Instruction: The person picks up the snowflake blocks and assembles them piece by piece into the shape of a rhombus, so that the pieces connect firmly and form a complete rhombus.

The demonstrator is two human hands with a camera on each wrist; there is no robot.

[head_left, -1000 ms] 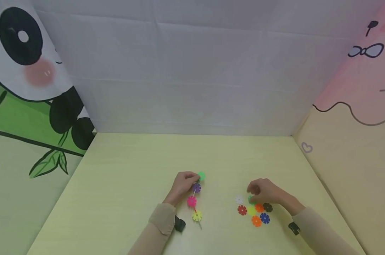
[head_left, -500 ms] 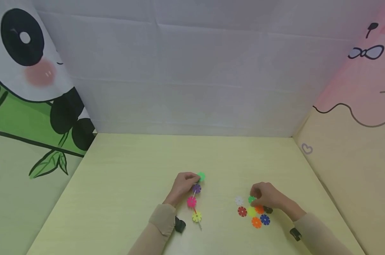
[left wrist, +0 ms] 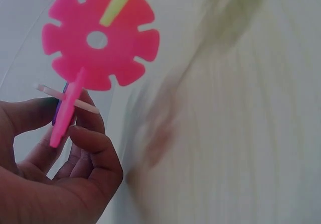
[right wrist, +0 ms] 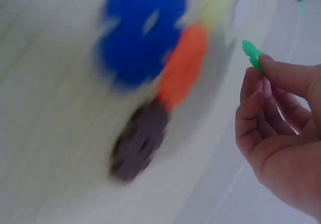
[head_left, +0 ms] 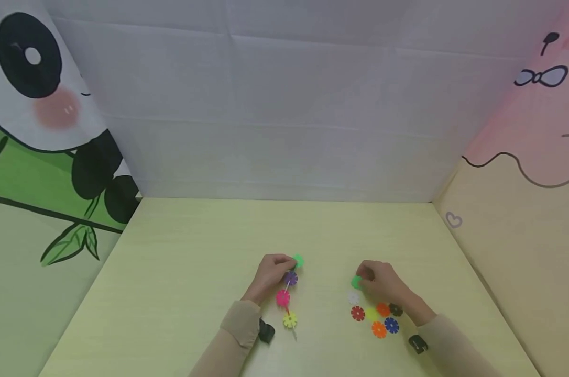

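Observation:
My left hand (head_left: 269, 275) pinches a chain of interlocking notched discs near its top end. The chain runs from a green disc (head_left: 298, 261) through a purple disc (head_left: 291, 278) and a pink disc (head_left: 283, 298) to a yellow disc (head_left: 290, 320), with more discs set edge-on between. In the left wrist view the pink disc (left wrist: 123, 50) hangs above my fingers; what the fingertips pinch is partly hidden. Between thumb and fingertips, my right hand (head_left: 382, 280) holds a loose green disc (head_left: 356, 283), seen nearly edge-on in the right wrist view.
Several loose discs lie on the pale table below my right hand, among them a white disc (head_left: 353, 298), a red disc (head_left: 358, 313), a blue disc (head_left: 391, 325) and a dark brown disc (head_left: 396, 310). A white wall (head_left: 284, 131) rises behind the table.
My right hand has taken the green disc from the loose group and carried it up and to the left. The left hand and its chain stay nearly still.

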